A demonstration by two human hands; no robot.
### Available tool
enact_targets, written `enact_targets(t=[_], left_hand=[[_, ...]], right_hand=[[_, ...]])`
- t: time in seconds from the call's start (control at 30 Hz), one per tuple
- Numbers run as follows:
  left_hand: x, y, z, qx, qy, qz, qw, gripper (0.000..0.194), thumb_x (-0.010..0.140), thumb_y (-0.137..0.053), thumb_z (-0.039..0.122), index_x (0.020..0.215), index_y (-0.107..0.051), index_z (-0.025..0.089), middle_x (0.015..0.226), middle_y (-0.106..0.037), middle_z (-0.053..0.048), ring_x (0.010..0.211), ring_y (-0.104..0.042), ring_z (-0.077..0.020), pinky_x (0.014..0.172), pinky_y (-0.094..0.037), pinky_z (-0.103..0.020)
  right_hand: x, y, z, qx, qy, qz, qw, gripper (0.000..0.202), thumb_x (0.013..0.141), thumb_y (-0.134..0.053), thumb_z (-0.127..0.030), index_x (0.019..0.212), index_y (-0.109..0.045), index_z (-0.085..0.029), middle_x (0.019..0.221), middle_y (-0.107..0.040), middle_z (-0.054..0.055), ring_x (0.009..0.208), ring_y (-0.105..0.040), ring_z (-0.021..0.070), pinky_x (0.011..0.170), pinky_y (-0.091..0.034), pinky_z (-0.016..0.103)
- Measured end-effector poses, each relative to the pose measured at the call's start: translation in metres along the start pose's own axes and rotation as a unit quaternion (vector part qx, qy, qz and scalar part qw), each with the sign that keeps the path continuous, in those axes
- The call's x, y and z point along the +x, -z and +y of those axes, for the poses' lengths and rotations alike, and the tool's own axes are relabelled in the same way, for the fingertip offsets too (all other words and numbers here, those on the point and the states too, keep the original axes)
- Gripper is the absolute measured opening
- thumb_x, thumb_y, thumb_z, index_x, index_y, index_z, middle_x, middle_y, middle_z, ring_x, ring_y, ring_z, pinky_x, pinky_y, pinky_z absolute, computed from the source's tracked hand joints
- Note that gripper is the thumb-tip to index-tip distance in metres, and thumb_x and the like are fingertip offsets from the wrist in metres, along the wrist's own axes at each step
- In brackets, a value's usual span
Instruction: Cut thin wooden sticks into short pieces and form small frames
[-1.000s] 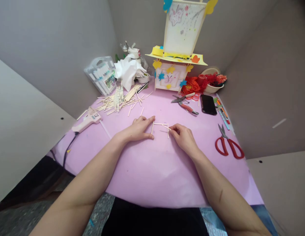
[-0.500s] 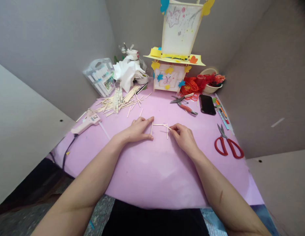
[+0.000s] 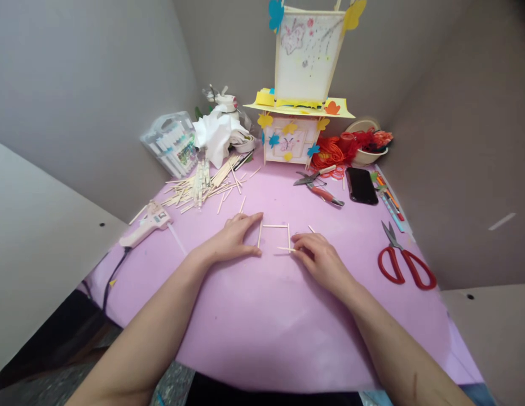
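Three thin wooden sticks lie on the pink tabletop in an open square shape: a left upright stick (image 3: pixel 260 234), a top stick (image 3: pixel 275 226) and a right upright stick (image 3: pixel 288 237). My left hand (image 3: pixel 234 239) rests with thumb and index finger spread, their tips at the two ends of the left upright. Between the thumb and fingers of my right hand (image 3: pixel 317 254) is a short loose stick (image 3: pixel 284 248), pointing left across the lower end of the right upright. Another short stick (image 3: pixel 311 229) shows just behind my right hand.
A glue gun (image 3: pixel 150 223) lies at the left, a stick pile (image 3: pixel 203 183) behind. A decorated paper lantern (image 3: pixel 308 62) stands at the back. Pliers (image 3: pixel 321 192), a phone (image 3: pixel 362 185), pens (image 3: pixel 391 203) and red-handled scissors (image 3: pixel 404 259) are on the right.
My right hand has moved its stick from the top right corner down to the lower end of the right upright. My left hand keeps its place at the left upright. The view has shifted slightly.
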State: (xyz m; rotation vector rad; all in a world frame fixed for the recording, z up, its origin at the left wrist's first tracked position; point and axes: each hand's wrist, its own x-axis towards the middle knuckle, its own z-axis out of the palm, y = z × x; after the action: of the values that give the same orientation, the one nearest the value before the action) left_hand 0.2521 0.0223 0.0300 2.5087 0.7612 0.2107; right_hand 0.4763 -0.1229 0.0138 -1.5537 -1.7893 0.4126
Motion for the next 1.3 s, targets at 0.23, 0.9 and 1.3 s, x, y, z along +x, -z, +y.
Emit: enact_targets(t=[0.23, 0.9, 1.3], left_hand=[[0.001, 0.000, 0.002, -0.016, 0.013, -0.004, 1.000, 0.084, 0.073, -0.067, 0.055, 0.144, -0.033, 0.025, 0.130, -0.047, -0.014, 0.118, -0.042, -0.0303, 0.100, -0.033, -0.047], [0.004, 0.001, 0.004, -0.010, 0.011, -0.017, 1.000, 0.080, 0.080, -0.059, 0.055, 0.146, -0.026, 0.027, 0.140, -0.040, -0.013, 0.123, -0.037, -0.0292, 0.103, -0.032, -0.046], [0.013, -0.021, 0.024, 0.115, 0.012, 0.003, 0.993, 0.065, 0.084, -0.049, 0.058, 0.140, -0.041, 0.025, 0.130, -0.048, -0.012, 0.116, -0.038, -0.0312, 0.094, -0.033, -0.049]], right_hand=[[0.000, -0.005, -0.003, -0.016, 0.049, -0.044, 0.998, 0.009, 0.088, -0.052, -0.013, 0.088, -0.057, -0.021, 0.121, -0.061, 0.007, 0.117, -0.052, 0.0207, 0.099, -0.042, 0.043], [0.002, -0.008, 0.001, -0.033, 0.026, -0.063, 0.997, 0.009, 0.090, -0.049, -0.013, 0.090, -0.055, -0.020, 0.126, -0.058, 0.007, 0.122, -0.049, 0.0198, 0.101, -0.040, 0.042], [0.002, -0.008, 0.000, -0.023, 0.030, -0.053, 0.998, 0.012, 0.090, -0.047, -0.013, 0.092, -0.055, -0.021, 0.125, -0.059, 0.007, 0.121, -0.050, 0.0222, 0.099, -0.042, 0.046]])
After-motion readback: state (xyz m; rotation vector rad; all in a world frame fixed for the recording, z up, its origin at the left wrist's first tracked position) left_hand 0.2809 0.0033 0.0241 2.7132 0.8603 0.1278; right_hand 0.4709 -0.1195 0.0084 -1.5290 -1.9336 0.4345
